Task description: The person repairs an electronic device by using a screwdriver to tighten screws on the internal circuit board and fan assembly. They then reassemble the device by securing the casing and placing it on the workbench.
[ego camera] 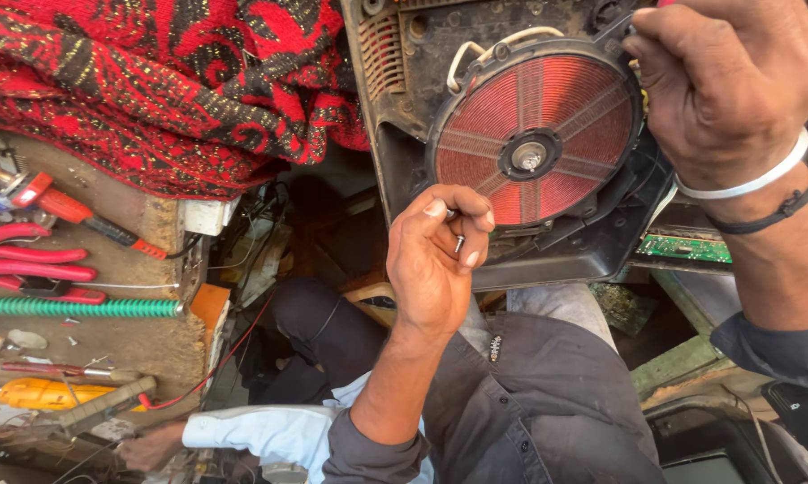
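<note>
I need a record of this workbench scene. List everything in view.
Cooker housing: one, black, top centre, opened up.
Coil disc: one, red, inside housing.
Circuit board: one, green, right of housing.
Cloth: one, red and black, top left.
Pliers: red handles, left bench.
Hose: one, green, left bench.
Yellow tool: one, lower left.
Screw: one, silver, in left hand's grip.
Left hand: centre.
Right hand: top right, at coil's rim.

A cramped repair workshop: red-handled pliers (32, 267), a yellow screwdriver (41, 393) and loose wires (233, 341) crowd a worn bench (144, 345).
</note>
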